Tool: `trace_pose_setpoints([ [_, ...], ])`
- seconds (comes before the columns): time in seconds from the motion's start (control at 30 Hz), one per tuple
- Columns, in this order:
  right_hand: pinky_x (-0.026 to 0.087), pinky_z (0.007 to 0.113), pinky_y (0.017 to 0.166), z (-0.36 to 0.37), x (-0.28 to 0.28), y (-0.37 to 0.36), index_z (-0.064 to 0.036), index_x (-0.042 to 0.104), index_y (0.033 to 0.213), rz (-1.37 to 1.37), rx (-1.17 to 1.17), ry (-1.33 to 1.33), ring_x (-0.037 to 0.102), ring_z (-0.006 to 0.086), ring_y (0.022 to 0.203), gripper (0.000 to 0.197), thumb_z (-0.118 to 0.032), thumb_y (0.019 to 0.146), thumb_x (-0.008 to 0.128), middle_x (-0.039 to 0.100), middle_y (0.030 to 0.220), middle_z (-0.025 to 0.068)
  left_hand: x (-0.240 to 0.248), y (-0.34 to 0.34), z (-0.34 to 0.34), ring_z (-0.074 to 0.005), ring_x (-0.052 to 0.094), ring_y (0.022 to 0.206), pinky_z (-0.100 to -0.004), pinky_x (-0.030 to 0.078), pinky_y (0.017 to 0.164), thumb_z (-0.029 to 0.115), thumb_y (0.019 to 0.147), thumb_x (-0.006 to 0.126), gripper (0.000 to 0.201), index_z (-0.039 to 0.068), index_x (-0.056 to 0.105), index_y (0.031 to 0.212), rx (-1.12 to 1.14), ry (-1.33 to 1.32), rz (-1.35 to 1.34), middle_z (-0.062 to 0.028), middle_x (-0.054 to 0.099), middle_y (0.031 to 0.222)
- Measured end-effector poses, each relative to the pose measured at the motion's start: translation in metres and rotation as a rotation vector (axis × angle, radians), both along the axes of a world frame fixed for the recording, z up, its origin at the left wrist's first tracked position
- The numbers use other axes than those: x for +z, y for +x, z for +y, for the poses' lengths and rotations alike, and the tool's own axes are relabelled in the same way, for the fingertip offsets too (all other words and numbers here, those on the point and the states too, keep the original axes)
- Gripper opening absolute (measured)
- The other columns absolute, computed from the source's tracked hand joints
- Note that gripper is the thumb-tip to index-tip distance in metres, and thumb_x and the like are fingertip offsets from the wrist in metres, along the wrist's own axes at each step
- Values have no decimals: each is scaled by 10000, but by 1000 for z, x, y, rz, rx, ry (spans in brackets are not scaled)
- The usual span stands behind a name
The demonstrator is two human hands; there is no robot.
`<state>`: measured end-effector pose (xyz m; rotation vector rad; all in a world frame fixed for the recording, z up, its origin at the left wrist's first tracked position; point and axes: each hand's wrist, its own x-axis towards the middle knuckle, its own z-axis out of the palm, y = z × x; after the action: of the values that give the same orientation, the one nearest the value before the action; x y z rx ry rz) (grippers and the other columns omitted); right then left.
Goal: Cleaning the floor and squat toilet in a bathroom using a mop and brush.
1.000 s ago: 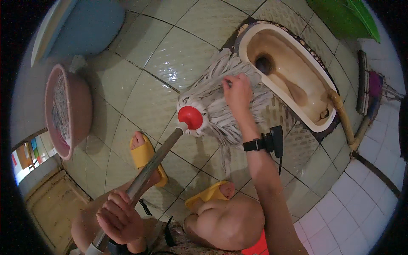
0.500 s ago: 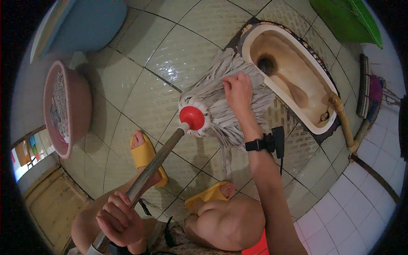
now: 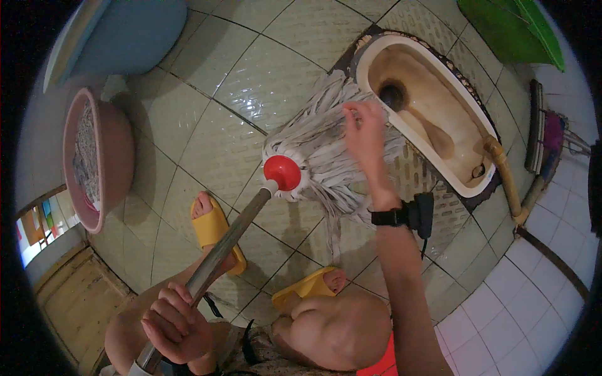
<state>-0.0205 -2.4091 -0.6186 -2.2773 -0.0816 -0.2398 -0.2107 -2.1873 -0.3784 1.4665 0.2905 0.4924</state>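
Left hand (image 3: 175, 323) is clamped on the mop handle (image 3: 232, 235); right hand (image 3: 365, 135) is over its strands (image 3: 313, 135) on the floor (image 3: 244, 81), whether gripping, I cannot tell. I see cloth (image 3: 86, 147) inside the pink tub (image 3: 118, 163).

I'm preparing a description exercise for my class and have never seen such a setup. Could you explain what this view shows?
There is no machine, just a person's two bare hands. A fisheye camera on the head looks down, so straight edges bend. The left hand grips a mop handle. The right hand is over the grey mop strands; whether it touches them is unclear. The strands spread across the tiled floor, beside a squat toilet.
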Motion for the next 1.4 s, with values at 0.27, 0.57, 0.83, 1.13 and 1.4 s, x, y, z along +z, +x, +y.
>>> trace_pose_setpoints([
  [0.27,382,317,653,-75,3,2,-97,609,785,-43,-319,62,462,211,731,75,-116,715,590,476,732,78,-4,-6,0,-105,283,481,-289,314,593,232,876,259,365,160,249,518,-7,11,3,25,255,432],
  [0.57,432,323,648,-168,-27,-44,6,606,778,51,-646,-109,551,224,694,147,-114,694,620,581,762,122,0,-3,-2,-114,285,480,-290,313,592,226,869,272,371,165,241,505,15,25,18,24,242,427],
  [0.83,428,318,618,-195,-52,-75,-1,630,810,296,-637,-142,554,216,651,204,-153,675,634,592,744,142,-4,-9,-1,-129,313,523,-306,295,619,232,876,276,387,162,287,496,27,-63,22,11,284,445],
  [1.13,424,345,653,-205,-47,-103,-31,631,869,276,-494,-346,525,274,701,291,-144,611,705,542,733,136,-1,-12,5,-151,318,585,-336,312,685,223,879,285,361,137,299,528,-33,-135,13,-6,285,491],
  [1.4,402,368,626,-204,-20,-98,-42,617,899,239,-630,-526,502,276,701,313,-167,622,689,516,704,118,1,-12,11,-152,333,589,-339,315,713,220,883,283,360,135,306,533,-155,-181,-16,-3,269,456],
])
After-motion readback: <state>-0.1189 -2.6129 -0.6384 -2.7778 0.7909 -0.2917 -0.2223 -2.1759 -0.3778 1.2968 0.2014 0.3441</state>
